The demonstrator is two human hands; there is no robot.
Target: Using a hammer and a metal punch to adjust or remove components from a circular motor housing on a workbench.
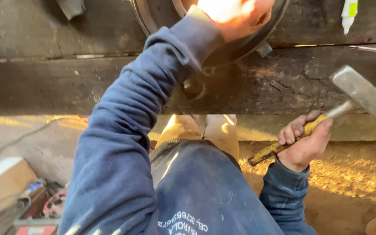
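Right hand: I see it wrapped tight around the yellow handle of a hammer, fist at mid-handle, about 1 fist's worth of handle sticking out behind.
Hammer head: grey metal, wedge-shaped, up and to the right of the fist, raised above the workbench, touching nothing.
Left hand: arm stretched forward in a blue sleeve, hand on the round metal rim at the top of view. Sun glare washes it out, so I cannot tell whether the fingers clamp the rim or just rest on it.
Rim position: on the dark wooden bench, well apart from the hammer head, to its upper left.
Handling, hammer: I judge it head-heavy and stiff. Worn handle paint looks like it could slip; a hold nearer the butt gives more swing, the present one more control.
Handling, rim: rigid steel, likely heavy, won't flex. Its edge is the place to hold.
Nearby: white and green tube at top right, clutter in a crate at lower left.
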